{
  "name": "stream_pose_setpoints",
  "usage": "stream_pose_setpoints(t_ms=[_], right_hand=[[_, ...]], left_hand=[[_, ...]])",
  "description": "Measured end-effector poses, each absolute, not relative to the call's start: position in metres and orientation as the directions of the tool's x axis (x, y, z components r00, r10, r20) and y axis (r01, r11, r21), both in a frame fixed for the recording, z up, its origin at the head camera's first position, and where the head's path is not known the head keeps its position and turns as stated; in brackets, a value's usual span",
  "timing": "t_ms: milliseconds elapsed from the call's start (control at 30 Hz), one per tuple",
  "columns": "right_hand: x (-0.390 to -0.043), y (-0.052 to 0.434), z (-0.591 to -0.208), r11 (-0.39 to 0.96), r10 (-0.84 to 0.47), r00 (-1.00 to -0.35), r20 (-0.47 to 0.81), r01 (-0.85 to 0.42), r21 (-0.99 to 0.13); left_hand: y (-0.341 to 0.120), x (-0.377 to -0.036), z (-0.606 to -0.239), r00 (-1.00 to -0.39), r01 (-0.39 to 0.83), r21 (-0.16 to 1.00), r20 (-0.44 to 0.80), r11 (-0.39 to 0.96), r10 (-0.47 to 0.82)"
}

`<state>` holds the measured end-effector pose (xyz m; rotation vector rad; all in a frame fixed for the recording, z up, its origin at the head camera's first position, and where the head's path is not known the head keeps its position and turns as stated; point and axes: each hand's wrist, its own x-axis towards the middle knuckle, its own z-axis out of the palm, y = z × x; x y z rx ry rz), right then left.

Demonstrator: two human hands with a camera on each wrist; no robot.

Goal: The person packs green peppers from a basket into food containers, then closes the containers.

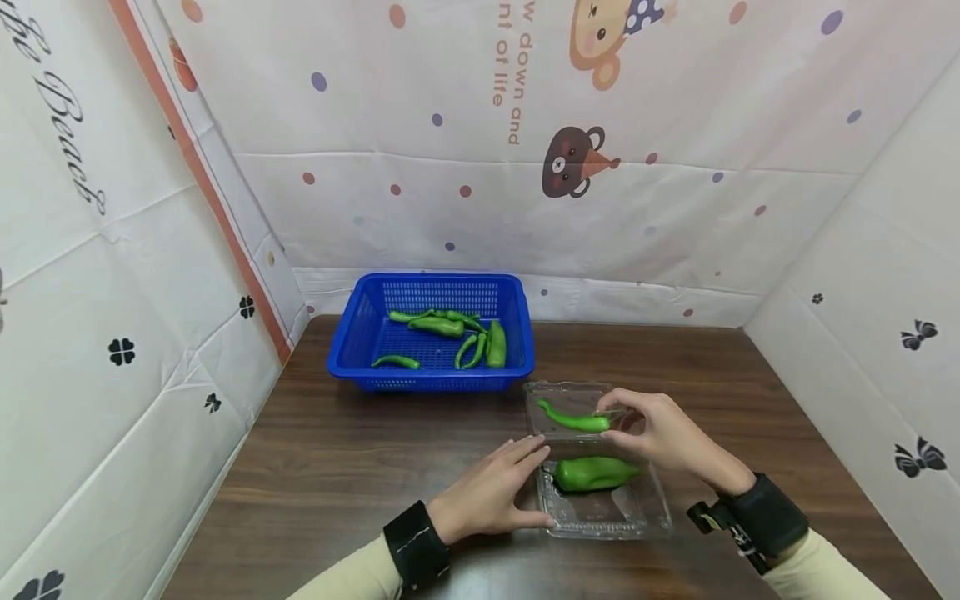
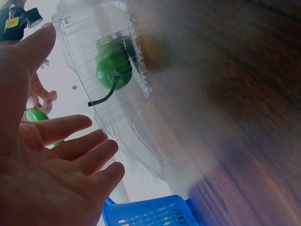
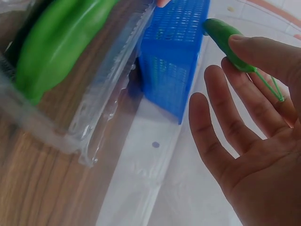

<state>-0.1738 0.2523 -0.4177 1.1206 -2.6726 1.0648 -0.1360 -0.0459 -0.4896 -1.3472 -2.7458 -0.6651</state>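
Pinching a slim green pepper (image 1: 576, 419) by its stem end, the right hand (image 1: 663, 437) holds it over the far half of an open clear clamshell box (image 1: 600, 517); thumb and forefinger close on it, the other fingers loosely spread. The left hand (image 1: 491, 492) lies flat and relaxed on the table (image 1: 315, 467), fingertips touching the box's left edge, gripping nothing. A fatter green pepper (image 1: 596, 472) already rests in the near half, stem pointing left. Judgement on the step: lay the slim pepper lengthwise inside the tray wall so no tip overhangs the rim, keep the left fingers braced against the light plastic so it does not skid, and release low rather than dropping. Behind the box, just beyond it, a blue basket (image 1: 360, 333) holds several more peppers (image 1: 450, 333). Backdrop sheet (image 1: 675, 208) carries readable print: "Beach" in script on the left panel, and on the rear panel, partly cut off, "w down and" and "nt of life". No brand or label legible on the box.
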Motion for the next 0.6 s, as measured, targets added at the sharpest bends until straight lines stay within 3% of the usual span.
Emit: stream_pose_setpoints(t_ms=[600], right_hand=[[-0.154,0.275,-0.423,0.512,-0.595,-0.752,0.284,-0.627,-0.587]], left_hand=[[-0.045,-0.135,-0.492,-0.637,0.761,0.330,0.216,0.559,0.740]])
